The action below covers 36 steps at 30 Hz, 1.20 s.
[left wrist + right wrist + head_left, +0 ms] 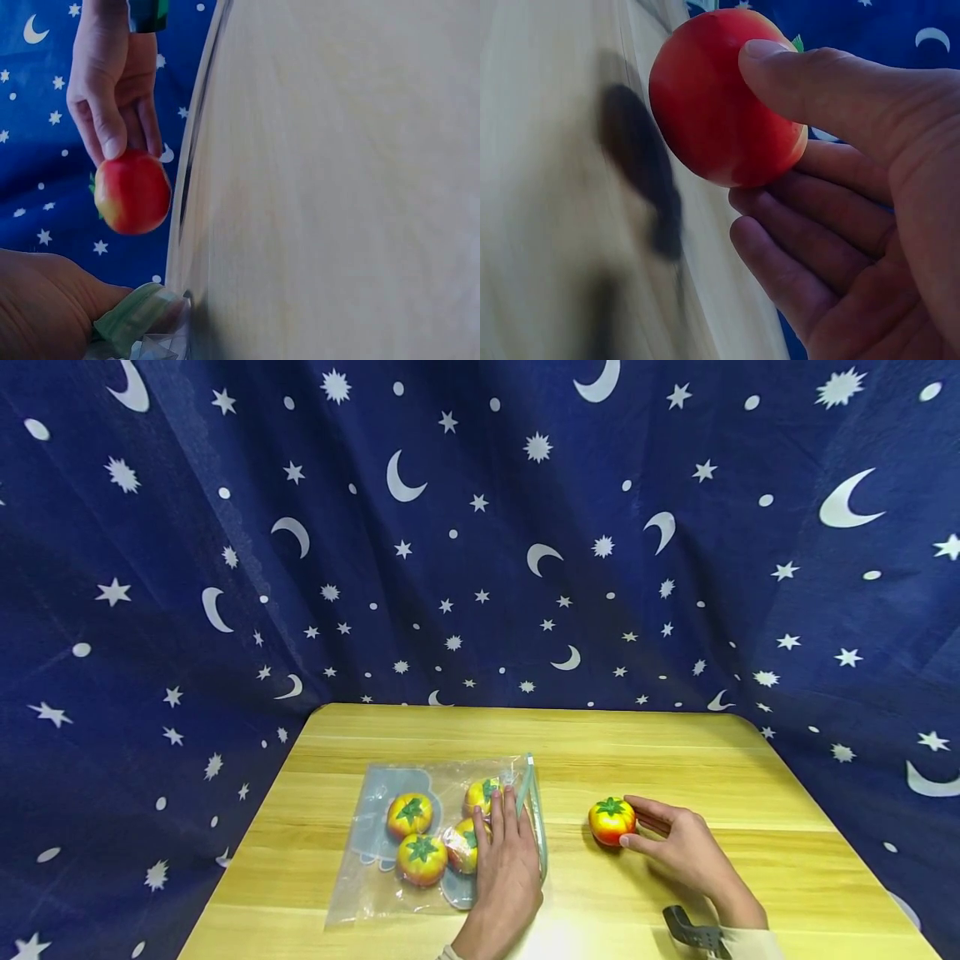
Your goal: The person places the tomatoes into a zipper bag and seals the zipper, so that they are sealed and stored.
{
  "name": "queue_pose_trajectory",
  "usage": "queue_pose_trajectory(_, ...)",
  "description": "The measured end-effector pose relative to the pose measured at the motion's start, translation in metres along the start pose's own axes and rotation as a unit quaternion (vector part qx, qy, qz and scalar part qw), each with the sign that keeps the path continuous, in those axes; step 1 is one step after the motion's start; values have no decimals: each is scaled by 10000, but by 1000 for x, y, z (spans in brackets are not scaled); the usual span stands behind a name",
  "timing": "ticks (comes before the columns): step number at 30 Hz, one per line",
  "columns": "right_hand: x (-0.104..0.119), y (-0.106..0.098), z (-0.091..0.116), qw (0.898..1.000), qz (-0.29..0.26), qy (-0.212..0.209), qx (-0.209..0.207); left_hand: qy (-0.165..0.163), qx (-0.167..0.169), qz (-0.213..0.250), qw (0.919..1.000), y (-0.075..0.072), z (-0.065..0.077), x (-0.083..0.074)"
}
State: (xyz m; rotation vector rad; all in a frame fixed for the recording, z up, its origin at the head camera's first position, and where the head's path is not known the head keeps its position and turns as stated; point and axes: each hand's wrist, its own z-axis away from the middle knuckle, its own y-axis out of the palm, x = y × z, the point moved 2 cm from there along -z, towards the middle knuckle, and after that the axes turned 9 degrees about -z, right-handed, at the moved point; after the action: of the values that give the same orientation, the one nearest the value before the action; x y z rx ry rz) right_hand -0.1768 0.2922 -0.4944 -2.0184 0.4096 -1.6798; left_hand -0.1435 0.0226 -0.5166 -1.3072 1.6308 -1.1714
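Note:
My right hand (686,852) pinches a red and yellow tomato (611,822) with a green leafy top, thumb on one side and fingers on the other. In the right wrist view the tomato (720,105) hangs over the table, its shadow falling apart from it. To the left lies a clear zip bag (360,893) with a pale blue print and a green zip strip (537,818) on its right side. Several similar tomatoes (422,860) are inside. My left hand (508,877) rests on the bag near that strip, fingers straight, partly covering one tomato (461,846).
Under everything is a light wooden table (637,743). A dark blue curtain (480,543) with white moons and stars hangs behind it and at both sides. A black strap (693,933) circles the right wrist.

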Motion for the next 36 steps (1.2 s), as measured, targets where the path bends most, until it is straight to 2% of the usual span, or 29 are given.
queue_pose_trajectory(12,18,29,-14,9984,-309,-243,411,-46,205,-71,9998,-1,-1,0)
queue_pose_trajectory(27,34,62,-28,9914,-611,-671,940,-27,350,-188,9992,-1,-1,-1)
queue_pose_trajectory(36,38,82,-33,9890,-777,-583,1112,-87,385,-388,9985,-2,-1,-1)
